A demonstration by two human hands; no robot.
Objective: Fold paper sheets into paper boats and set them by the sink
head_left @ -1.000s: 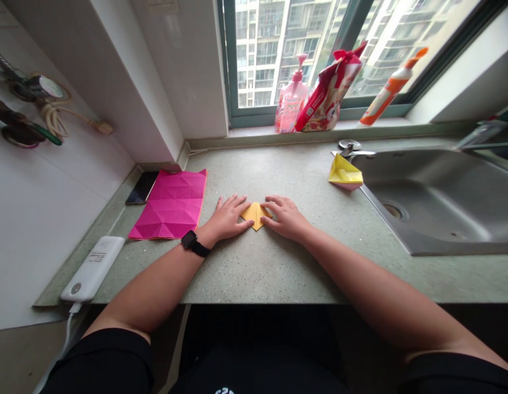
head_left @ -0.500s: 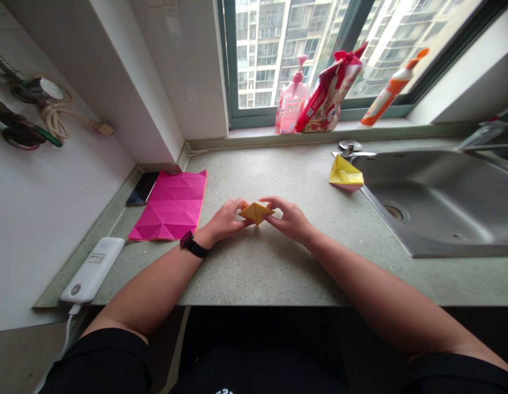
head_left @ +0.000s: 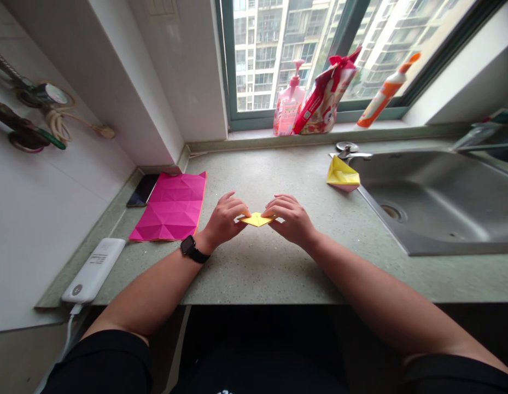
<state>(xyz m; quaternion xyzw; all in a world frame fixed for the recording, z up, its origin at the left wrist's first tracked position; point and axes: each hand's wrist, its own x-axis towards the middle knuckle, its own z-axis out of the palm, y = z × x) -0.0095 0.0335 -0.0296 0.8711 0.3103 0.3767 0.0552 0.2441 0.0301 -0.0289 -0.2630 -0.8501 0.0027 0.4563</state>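
Note:
A small folded yellow paper [head_left: 257, 220] is held just above the speckled countertop [head_left: 262, 268] between both hands. My left hand [head_left: 223, 220], with a black watch on its wrist, pinches the paper's left end. My right hand [head_left: 290, 219] pinches its right end with curled fingers. The paper lies nearly flat, seen edge-on.
A creased pink paper sheet [head_left: 171, 206] lies to the left beside a dark phone [head_left: 142, 190] and a white power bank [head_left: 94, 269]. A folded yellow paper boat [head_left: 342, 175] sits by the steel sink [head_left: 434, 200]. Bottles and a red pouch [head_left: 323, 98] stand on the windowsill.
Both hands went from pressing the yellow paper flat on the counter to lifting it and pinching its ends. The paper has turned to a flatter, edge-on position.

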